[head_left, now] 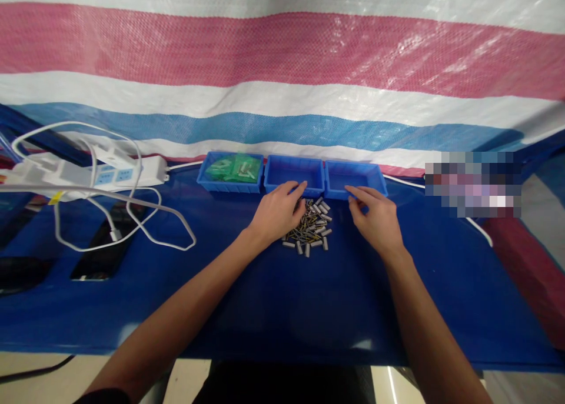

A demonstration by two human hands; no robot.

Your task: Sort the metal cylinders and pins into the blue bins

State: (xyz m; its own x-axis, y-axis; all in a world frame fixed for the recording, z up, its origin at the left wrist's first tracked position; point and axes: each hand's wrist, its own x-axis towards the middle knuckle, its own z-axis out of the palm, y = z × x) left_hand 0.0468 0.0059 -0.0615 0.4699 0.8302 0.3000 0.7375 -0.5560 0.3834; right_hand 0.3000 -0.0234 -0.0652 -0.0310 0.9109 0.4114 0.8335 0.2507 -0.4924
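Observation:
A heap of small metal parts (312, 229), silver cylinders mixed with thin brass and dark pin-like pieces, lies on the blue table. My left hand (277, 211) reaches over the heap's left side, its fingers apart and the index finger pointing at the middle blue bin (293, 183). Whether that hand touches any part is hidden beneath it. To the right of the heap, my right hand (378, 219) hovers by the front wall of the right blue bin (353, 187). A gap shows between its thumb and index finger, with nothing visible in it.
A left blue bin (232, 186) holds a green bag (236, 167) with small metal pieces. Farther left are a white power strip (152, 170), tangled white cables (163, 245) and a black phone (99, 254). A striped plastic sheet (282, 51) hangs behind; a blurred patch covers something at right.

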